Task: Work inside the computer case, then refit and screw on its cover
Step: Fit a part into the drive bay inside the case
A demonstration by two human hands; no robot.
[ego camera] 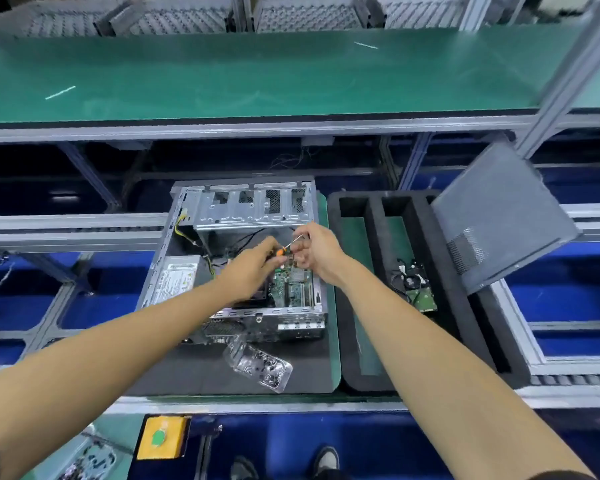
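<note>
Over on the dark mat of the bench, the computer case [243, 258] lies on its side with the open face up, motherboard [291, 287] and power supply [175, 278] showing, so the inside work doesn't look finished. Its cover [499, 220] is well apart from it, off to the right, propped tilted against the frame past the black foam tray [357, 271]. That puts it on the right arm's side, and that hand would probably be the one to fetch it later.

Both hands meet above the upper right part of the board. The left hand [253, 261] has its fingers curled round the orange handle of a small screwdriver [286, 248]. The right hand [314, 247] pinches the metal shaft near the tip, fingers bent around it. The tool's long axis runs from lower left up to upper right, so the tip points away from the person, toward the drive cage [253, 206]. Whether there's a screw on the tip is too blurry to tell.

A clear plastic tray [257, 365] of small parts sits just in front of the case, near either hand.
</note>
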